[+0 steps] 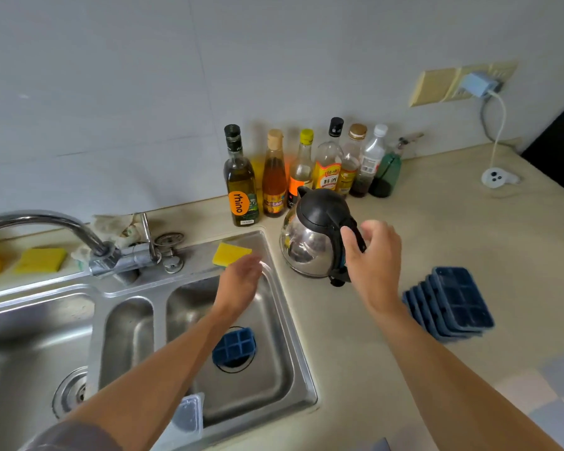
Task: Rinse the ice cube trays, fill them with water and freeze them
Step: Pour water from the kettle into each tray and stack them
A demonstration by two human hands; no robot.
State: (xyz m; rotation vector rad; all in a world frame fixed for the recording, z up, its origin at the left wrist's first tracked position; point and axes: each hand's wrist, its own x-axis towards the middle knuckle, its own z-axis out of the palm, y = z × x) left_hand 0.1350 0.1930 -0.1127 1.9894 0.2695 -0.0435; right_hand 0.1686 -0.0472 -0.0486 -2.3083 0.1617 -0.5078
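Ice cube trays (450,304) sit as a dark blue, fanned stack on the surface (469,222), and a single tray (233,348) lies apart from them in the right basin of the sink (293,320), over the drain.

The right hand (372,252) is at the black handle of the steel kettle (310,242). Its thumb is on one side of the handle and its curved fingers on the other. Whether it has closed on the handle cannot be told. The left hand (241,281) hovers over the right basin with its fingers straight and relaxed, holding nothing, though it is blurred.

The single tray lies below and nearer the person than the left hand, partly hidden by that forearm, so the left hand is the nearer one to it. The stack lies just right of the right forearm, nearer the person than the kettle. The long sides of the stack's trays run roughly away from the person.

A yellow sponge (231,253) rests on the sink's back ledge just beyond the left hand. The tap (46,222) arches over the left basin. A clear lid or container (188,415) sits at the sink's front edge. A row of bottles (241,177) stands against the wall behind the kettle.

The kettle looks the likely means of filling, probably starting with the tray in the basin.
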